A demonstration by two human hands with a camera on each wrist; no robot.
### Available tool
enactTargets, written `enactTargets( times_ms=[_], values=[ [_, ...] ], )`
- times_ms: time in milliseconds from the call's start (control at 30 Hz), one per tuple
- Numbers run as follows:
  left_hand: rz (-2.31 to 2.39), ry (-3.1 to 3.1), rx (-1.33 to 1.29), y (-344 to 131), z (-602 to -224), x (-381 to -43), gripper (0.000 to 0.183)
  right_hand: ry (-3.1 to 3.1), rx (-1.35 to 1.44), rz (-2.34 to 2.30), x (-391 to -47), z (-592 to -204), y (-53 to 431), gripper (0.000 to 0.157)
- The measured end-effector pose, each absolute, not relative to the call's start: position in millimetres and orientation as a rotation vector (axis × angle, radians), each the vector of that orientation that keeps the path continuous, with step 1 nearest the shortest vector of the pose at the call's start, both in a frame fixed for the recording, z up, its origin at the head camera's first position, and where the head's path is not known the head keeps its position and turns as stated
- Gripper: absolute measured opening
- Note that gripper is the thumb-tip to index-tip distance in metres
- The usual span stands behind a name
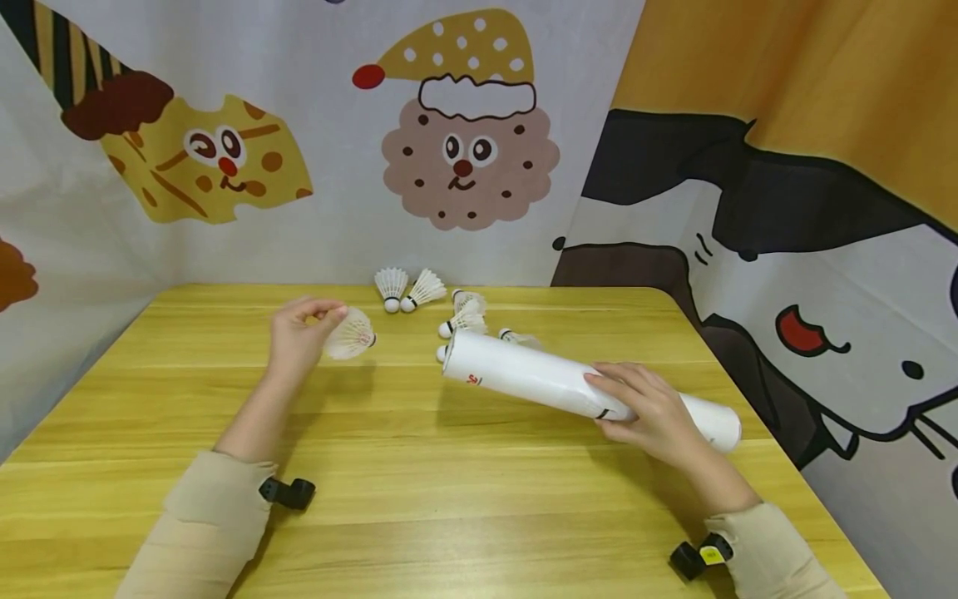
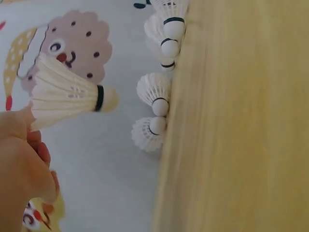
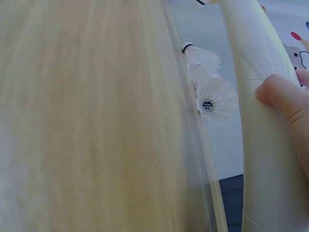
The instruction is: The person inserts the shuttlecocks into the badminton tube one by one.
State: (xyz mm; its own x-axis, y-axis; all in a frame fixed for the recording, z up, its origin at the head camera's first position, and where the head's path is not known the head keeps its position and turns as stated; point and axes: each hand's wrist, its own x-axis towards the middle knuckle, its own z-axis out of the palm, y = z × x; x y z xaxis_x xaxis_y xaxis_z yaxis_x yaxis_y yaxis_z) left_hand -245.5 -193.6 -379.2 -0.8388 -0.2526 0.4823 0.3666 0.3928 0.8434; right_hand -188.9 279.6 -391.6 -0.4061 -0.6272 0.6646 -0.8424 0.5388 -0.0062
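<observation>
Over the left part of the table, my left hand pinches a white shuttlecock by the rim of its feather skirt. In the left wrist view the shuttlecock has its cork pointing away from the hand, with a dark band round the cork. My right hand grips a long white shuttlecock tube around its middle. The tube is tilted over the table, its left end higher, with a small red mark near that end. In the right wrist view the thumb lies along the tube.
Several shuttlecocks lie at the table's far side: a pair side by side, and more close behind the tube's left end, partly covered by it. A printed cartoon curtain hangs along the back edge of the wooden table.
</observation>
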Motion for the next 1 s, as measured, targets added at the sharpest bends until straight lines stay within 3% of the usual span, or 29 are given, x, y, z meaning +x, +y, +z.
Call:
enactTargets(
  times_ms=[500,1000],
  values=[
    [-1.921,-1.970,-0.183,-150,-352,-219,0.003,-2.151,1.186,0.458,-191,-391,279,0.048],
    [-2.490,-1.646,-0.080,-111,-360,-222,0.029,-2.125,1.198,0.481,-189,-391,280,0.048]
  ],
)
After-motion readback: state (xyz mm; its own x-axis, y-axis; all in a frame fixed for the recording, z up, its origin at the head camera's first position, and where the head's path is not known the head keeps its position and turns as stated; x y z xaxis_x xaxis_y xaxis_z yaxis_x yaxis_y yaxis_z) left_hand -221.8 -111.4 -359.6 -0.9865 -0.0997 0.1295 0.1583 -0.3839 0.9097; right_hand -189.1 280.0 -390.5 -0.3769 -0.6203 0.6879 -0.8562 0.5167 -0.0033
